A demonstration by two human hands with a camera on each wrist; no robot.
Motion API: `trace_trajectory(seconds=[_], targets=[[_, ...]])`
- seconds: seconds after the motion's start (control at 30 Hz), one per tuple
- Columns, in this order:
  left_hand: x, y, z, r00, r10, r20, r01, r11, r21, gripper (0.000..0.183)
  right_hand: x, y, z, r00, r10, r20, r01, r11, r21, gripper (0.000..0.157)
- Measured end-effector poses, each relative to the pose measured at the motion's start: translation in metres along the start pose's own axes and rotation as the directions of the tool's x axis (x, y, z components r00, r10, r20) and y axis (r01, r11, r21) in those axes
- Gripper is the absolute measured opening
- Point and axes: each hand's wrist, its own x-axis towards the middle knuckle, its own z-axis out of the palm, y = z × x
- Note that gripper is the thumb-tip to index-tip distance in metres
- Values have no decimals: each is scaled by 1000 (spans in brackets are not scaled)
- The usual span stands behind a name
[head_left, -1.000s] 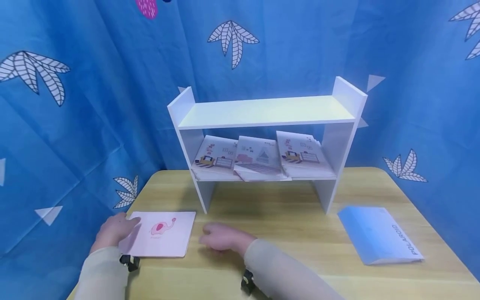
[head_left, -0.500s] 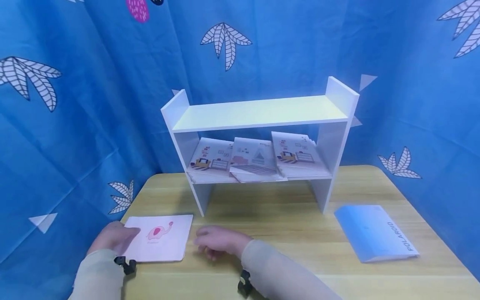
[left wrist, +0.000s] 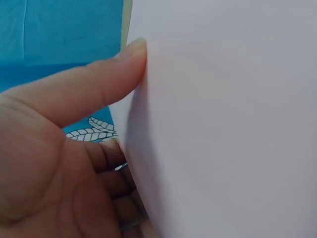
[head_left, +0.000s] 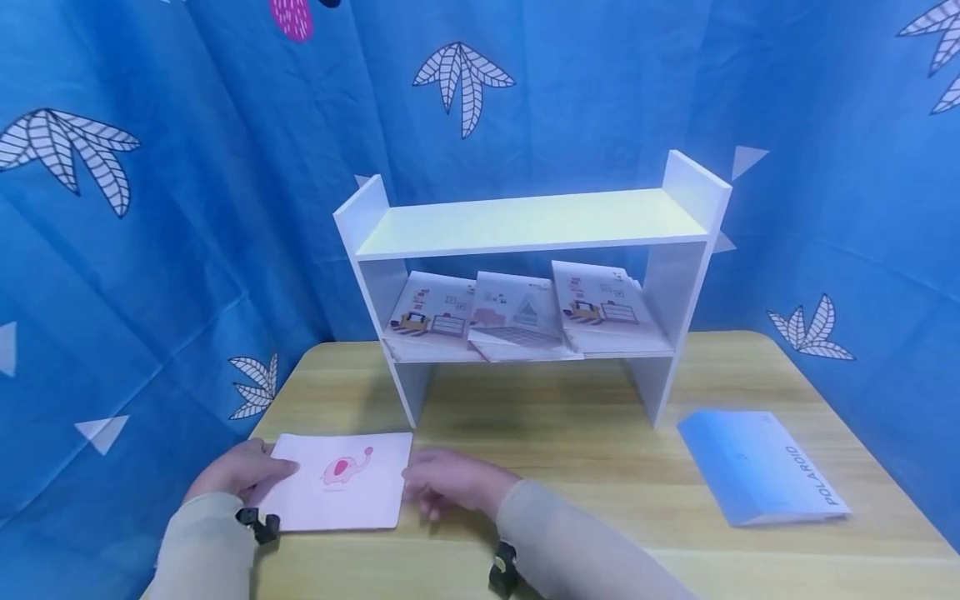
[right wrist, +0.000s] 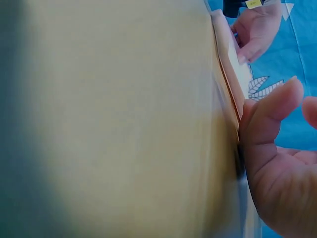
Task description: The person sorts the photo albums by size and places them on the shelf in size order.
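A pale pinkish booklet [head_left: 330, 500] with a pink elephant on its cover lies at the front left of the table. At its left edge my left hand [head_left: 238, 471] pinches it; in the left wrist view the thumb presses on the cover [left wrist: 228, 124] and the curled fingers reach behind the edge. My right hand [head_left: 457, 482] is by the booklet's right edge, low over the table, its fingers loosely bent. In the right wrist view that hand [right wrist: 282, 183] has its thumb raised and grips nothing visible. Whether its fingertips touch the booklet is hard to tell.
A white two-tier shelf [head_left: 532, 223] stands at the back, with several booklets [head_left: 517, 312] leaning on its lower tier. To the right lies a blue-and-white folder [head_left: 761, 467] marked POLAROID. Blue patterned curtain [head_left: 600, 92] surrounds the wooden table [head_left: 540, 442].
My left hand has drawn the elephant booklet rightward and slightly nearer, so its right edge now meets my right hand's fingertips in the head view. The right hand has barely moved.
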Motion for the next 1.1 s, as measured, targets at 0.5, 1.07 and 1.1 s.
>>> trace_trajectory(seconds=[0.5,1.07,1.1], targets=[[-14,-9,2,898,379,224,-263,870,-418,82,-8,1,-10,991,29,-129,-34,999,-33,21],[-35,21,-5,912,391,126,-358,906,-225,78,-13,-7,-6,973,76,-218,-123,971,-208,16],[-37,24,-4,921,370,121,-345,920,-188,78,-14,-7,-7,972,66,-227,-116,970,-215,16]])
